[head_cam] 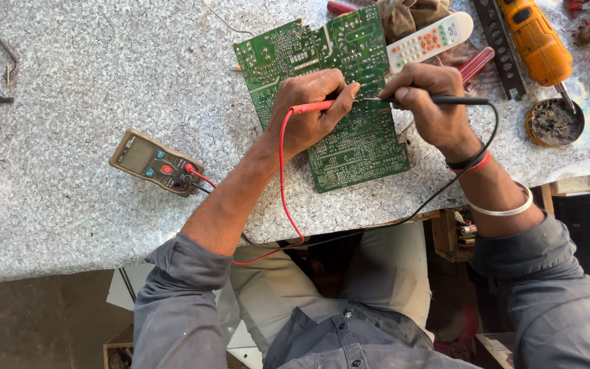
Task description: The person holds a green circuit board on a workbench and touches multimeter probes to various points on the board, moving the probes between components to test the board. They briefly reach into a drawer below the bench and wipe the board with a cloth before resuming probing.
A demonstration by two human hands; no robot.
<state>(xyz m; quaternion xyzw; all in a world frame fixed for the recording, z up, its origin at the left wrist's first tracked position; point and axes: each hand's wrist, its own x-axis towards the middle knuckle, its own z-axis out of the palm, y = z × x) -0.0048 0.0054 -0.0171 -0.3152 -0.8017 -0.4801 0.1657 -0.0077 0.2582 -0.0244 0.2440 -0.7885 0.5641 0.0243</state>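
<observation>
A green circuit board [339, 102] lies flat on the speckled grey table [90, 75], a little right of the middle, tilted so one corner points toward the person. Both hands rest over its centre. The left hand [308, 109] has its fingers closed around a red probe [312, 106], whose tip points right and meets the board. The right hand [428, 102] has its fingers closed around a black probe [445, 100], held like a pen, with its thin metal tip pointing left and touching the board just beside the red one. A red wire [283, 178] and a black wire [445, 188] run from the probes down past the table edge and back up to a grey meter [156, 162] that lies on the table well left of the board. Behind the board lie a white remote control [430, 39], a crumpled cloth [411, 15] and a red-handled screwdriver [476, 65]. Farther right are an orange power drill [535, 41] and a small round tin [554, 123] of dark paste. The right wrist wears a metal bangle [507, 208] and a red and black thread
</observation>
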